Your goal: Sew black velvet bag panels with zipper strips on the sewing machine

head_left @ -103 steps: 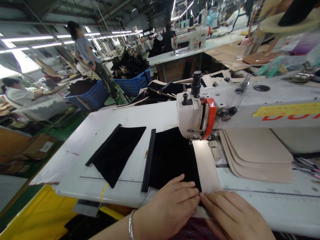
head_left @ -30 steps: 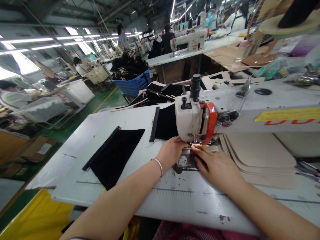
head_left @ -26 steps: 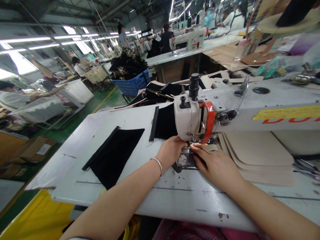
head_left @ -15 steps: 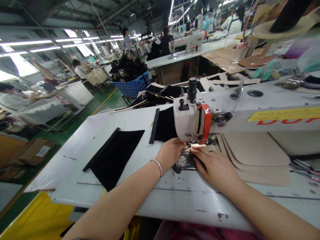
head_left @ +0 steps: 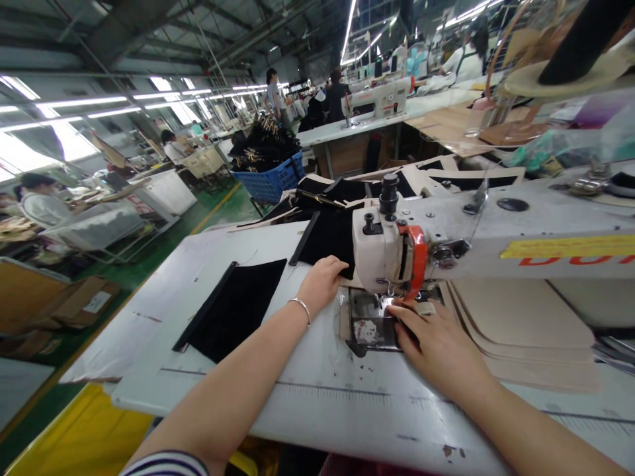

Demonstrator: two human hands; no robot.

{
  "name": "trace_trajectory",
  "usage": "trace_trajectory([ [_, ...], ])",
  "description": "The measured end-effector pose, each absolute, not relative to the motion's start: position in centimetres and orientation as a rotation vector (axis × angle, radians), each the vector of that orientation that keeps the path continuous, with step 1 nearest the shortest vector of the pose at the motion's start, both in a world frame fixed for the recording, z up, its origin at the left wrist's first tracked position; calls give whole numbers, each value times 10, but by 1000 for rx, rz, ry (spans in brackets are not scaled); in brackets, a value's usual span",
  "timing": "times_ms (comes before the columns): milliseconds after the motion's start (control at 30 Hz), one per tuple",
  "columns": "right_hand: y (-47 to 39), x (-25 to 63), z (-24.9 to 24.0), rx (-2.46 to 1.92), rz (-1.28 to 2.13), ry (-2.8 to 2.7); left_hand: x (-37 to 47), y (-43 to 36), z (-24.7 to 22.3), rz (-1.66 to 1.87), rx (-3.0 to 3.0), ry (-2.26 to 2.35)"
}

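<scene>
My left hand [head_left: 323,284] is closed at the near edge of a black fabric piece [head_left: 325,241], just left of the sewing machine head. Its fingertips grip the piece, which shows a pale border and a dark strip along its far-left side. Under the head of the sewing machine [head_left: 380,254], my right hand [head_left: 441,340] has its fingers stretched out, index fingertip on the metal needle plate [head_left: 370,311] beside the presser foot. No cloth shows beneath that fingertip. Another black fabric piece [head_left: 235,307] with a dark strip lies flat on the table, left of my left forearm.
Beige panels [head_left: 520,317] are stacked under the machine arm at right, with scissors-like metal tools [head_left: 615,350] beyond. Black and beige pieces [head_left: 342,188] pile up behind the head. A blue basket [head_left: 270,182] of black items stands further back. Several people work at distant tables.
My left hand has moved left and away from the needle, and the black piece has shifted left and farther back with it. The right hand stays by the needle; the view has turned slightly.
</scene>
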State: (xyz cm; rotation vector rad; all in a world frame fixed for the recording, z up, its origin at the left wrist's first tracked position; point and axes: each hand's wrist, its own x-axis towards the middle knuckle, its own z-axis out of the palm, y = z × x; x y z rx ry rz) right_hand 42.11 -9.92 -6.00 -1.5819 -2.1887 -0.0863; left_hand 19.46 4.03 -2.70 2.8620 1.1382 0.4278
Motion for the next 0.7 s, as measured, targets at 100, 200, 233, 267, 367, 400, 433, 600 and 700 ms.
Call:
trace_trajectory([
  [100,-97,422,-64,-1581,-71,-2206,183,44,-23,390,2927,1152],
  [200,-96,423,-66,-1585,-59,-2223,182,48,-24,324,2980,1179],
  [233,-95,423,-66,-1588,-58,-2227,184,52,-25,305,2992,1202],
  [267,-95,423,-65,-1591,-58,-2230,186,56,-25,290,2999,1230],
  [367,-95,424,-63,-1600,-55,-2247,186,70,-24,270,2999,1319],
  [400,-96,424,-63,-1601,-54,-2254,184,72,-22,270,2997,1344],
  [433,-96,424,-63,-1602,-55,-2258,182,73,-20,269,2996,1363],
  [600,-95,426,-67,-1588,-77,-2258,167,56,-16,183,3039,1399],
  [700,-94,426,-70,-1585,-106,-2262,166,50,-21,261,3029,1318],
])
